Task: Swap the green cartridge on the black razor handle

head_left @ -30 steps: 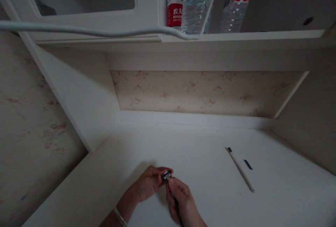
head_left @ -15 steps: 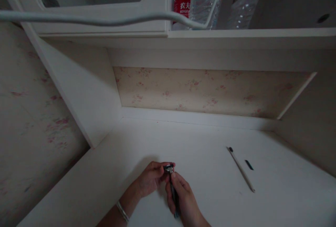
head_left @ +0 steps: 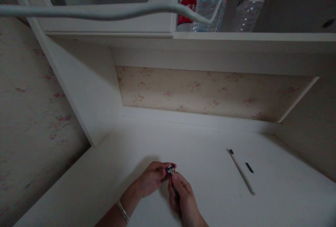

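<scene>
Both my hands meet low over the white desk top (head_left: pixel 210 143). My right hand (head_left: pixel 182 195) is closed around the dark handle of a razor (head_left: pixel 171 169), whose small metal head sticks out above my fingers. My left hand (head_left: pixel 152 178) pinches that head between thumb and fingertips. A silver bracelet (head_left: pixel 123 211) sits on my left wrist. Most of the razor's handle is hidden inside my right fist.
A thin white stick with a dark tip (head_left: pixel 240 171) lies on the desk to the right, beside a small dark piece (head_left: pixel 249 167). Above, a shelf (head_left: pixel 252 38) carries water bottles (head_left: pixel 210 3), and a white cable (head_left: pixel 105 12) runs across it. A side panel (head_left: pixel 86 90) walls the left.
The hands have stayed together on the razor, its handle now tucked deeper into my right fist. The view has drifted slightly, so the shelf and bottles sit further right.
</scene>
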Demonstrator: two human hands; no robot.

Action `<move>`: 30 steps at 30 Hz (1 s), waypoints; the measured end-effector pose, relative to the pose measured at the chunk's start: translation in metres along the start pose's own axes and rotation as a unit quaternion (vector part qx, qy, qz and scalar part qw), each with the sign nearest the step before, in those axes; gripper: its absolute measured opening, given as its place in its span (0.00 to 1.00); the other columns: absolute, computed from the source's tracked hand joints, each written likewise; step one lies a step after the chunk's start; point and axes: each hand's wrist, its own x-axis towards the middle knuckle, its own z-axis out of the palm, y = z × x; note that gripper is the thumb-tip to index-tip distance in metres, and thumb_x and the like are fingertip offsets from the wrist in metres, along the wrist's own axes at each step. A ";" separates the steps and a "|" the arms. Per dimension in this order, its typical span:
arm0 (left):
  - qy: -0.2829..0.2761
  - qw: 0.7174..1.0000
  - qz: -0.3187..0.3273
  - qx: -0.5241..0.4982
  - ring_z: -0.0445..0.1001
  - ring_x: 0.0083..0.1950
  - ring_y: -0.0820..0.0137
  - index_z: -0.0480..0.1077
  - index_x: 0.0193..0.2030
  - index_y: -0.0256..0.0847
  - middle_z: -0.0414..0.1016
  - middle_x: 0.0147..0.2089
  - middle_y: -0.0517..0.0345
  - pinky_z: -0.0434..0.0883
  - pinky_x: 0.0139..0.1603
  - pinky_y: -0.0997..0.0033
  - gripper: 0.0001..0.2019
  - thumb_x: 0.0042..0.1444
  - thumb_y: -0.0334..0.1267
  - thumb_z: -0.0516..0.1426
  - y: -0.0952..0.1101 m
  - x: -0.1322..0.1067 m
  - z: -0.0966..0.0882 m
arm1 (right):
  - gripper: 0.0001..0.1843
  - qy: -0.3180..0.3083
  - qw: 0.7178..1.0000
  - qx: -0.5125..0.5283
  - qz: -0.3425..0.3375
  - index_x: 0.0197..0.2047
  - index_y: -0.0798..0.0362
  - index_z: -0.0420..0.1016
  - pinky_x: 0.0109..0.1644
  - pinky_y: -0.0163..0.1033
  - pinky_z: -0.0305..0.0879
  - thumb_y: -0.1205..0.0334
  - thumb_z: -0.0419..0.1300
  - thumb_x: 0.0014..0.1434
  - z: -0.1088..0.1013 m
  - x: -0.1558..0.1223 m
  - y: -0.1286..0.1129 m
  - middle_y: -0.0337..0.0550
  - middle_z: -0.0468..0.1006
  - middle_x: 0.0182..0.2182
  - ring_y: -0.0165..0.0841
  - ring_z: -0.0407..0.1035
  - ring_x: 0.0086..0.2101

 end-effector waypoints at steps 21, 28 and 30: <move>-0.017 1.000 0.004 -0.006 0.75 0.42 0.71 0.79 0.37 0.39 0.79 0.44 0.51 0.67 0.45 0.76 0.14 0.40 0.36 0.69 0.002 -0.001 0.000 | 0.24 -0.011 0.994 -0.078 -0.079 0.26 0.52 0.58 0.18 0.31 0.33 0.39 0.54 0.57 -0.005 0.001 0.014 0.28 0.49 0.17 0.22 0.39 0.17; -0.025 1.000 0.011 -0.015 0.75 0.43 0.70 0.79 0.36 0.40 0.78 0.46 0.51 0.67 0.47 0.73 0.12 0.42 0.34 0.68 0.001 -0.001 -0.001 | 0.24 -0.001 0.990 -0.104 -0.092 0.27 0.53 0.60 0.19 0.30 0.34 0.40 0.54 0.57 -0.005 -0.001 0.011 0.28 0.48 0.17 0.23 0.40 0.18; -0.034 0.999 0.011 -0.012 0.75 0.43 0.71 0.78 0.37 0.40 0.78 0.46 0.51 0.67 0.47 0.73 0.12 0.43 0.34 0.68 0.000 -0.001 -0.003 | 0.24 0.000 0.991 -0.098 -0.086 0.27 0.53 0.60 0.18 0.30 0.34 0.39 0.54 0.57 -0.006 0.001 0.011 0.28 0.48 0.17 0.22 0.39 0.17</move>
